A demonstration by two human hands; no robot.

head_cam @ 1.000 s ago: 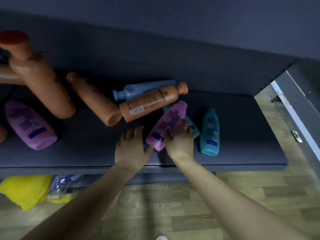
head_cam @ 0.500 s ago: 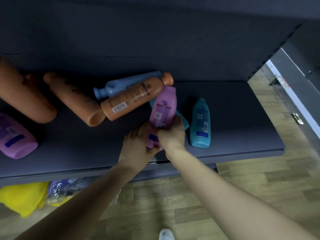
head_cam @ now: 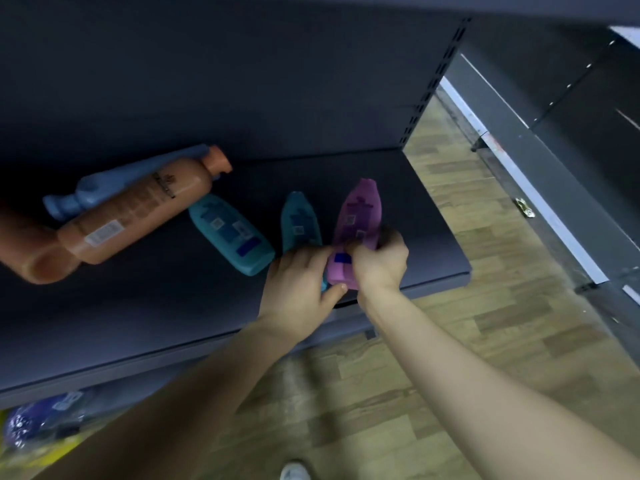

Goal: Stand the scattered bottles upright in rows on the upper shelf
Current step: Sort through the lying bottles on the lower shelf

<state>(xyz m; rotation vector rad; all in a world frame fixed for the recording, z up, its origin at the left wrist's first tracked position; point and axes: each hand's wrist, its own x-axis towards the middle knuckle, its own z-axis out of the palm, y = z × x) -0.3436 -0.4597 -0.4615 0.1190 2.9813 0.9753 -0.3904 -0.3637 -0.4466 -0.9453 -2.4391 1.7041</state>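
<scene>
Both hands hold a purple bottle (head_cam: pixel 360 220) near the right end of the dark shelf (head_cam: pixel 433 209). My right hand (head_cam: pixel 379 263) grips its lower part from the right, and my left hand (head_cam: pixel 299 282) grips its base from the left. The bottle's cap points away from me, toward the back panel. A teal bottle (head_cam: pixel 298 220) lies just left of it, partly under my left hand. Another teal bottle (head_cam: pixel 230 233) lies flat further left. An orange bottle (head_cam: pixel 138 209) lies across a blue bottle (head_cam: pixel 100 188).
A second orange bottle (head_cam: pixel 31 258) lies at the left edge of the frame. The shelf's front lip (head_cam: pixel 138 362) runs diagonally below my forearms. Purple and yellow packages (head_cam: pixel 38 420) sit on a lower level. Wooden floor (head_cam: pixel 485 306) and a grey shelf unit (head_cam: pixel 554 161) lie to the right.
The purple bottle was lifted off the pile and carried right, past the teal bottle, with both hands on it. The view swung right, so the bottles at the far left left the frame.
</scene>
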